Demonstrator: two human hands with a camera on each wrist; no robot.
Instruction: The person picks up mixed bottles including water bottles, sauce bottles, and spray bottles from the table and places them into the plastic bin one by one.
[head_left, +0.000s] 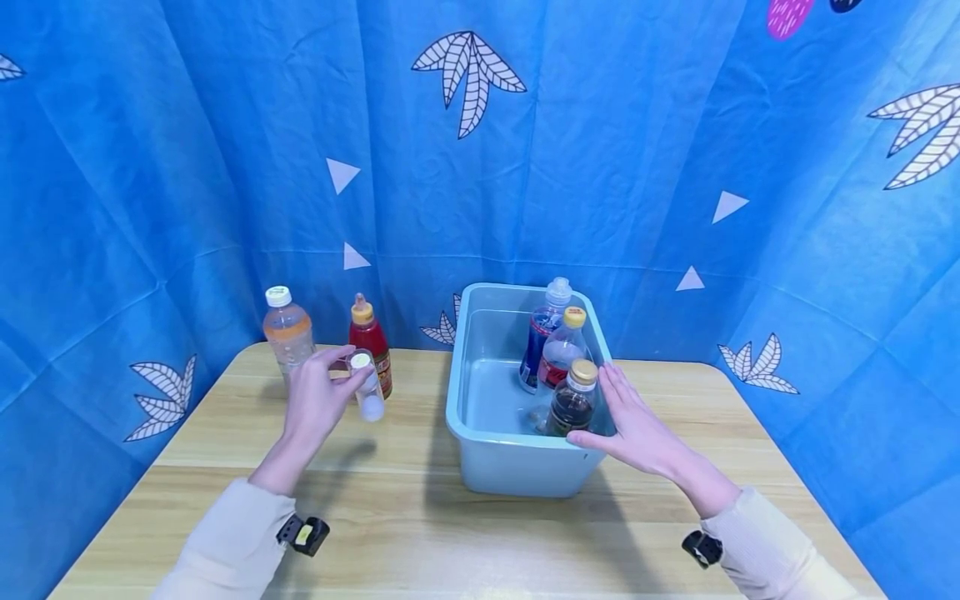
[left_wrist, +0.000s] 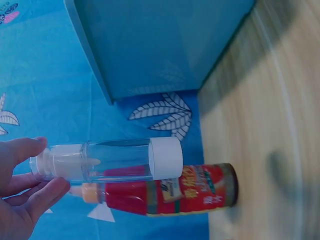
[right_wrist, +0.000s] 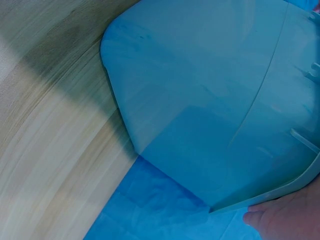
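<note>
My left hand (head_left: 318, 396) pinches a small clear pump bottle (left_wrist: 120, 161) by its capped end, its white base pointing down, above the table. Just behind it stands a red sauce bottle (head_left: 372, 346) with a yellow cap, and a clear bottle with an orange band (head_left: 288, 327) is partly hidden by that hand. My right hand (head_left: 637, 425) rests on the near right corner of a light blue plastic bin (head_left: 498, 467), fingers extended. Inside, along its right side, are a blue-labelled bottle (head_left: 536, 337), a yellow-capped bottle (head_left: 564, 346) and a dark-filled bottle (head_left: 572, 408).
The bin stands on a light wooden table (head_left: 360, 533), near its back edge. Blue curtains (head_left: 600, 167) with leaf prints hang behind and on both sides. In the right wrist view, the bin's outer wall (right_wrist: 200, 90) fills much of the picture.
</note>
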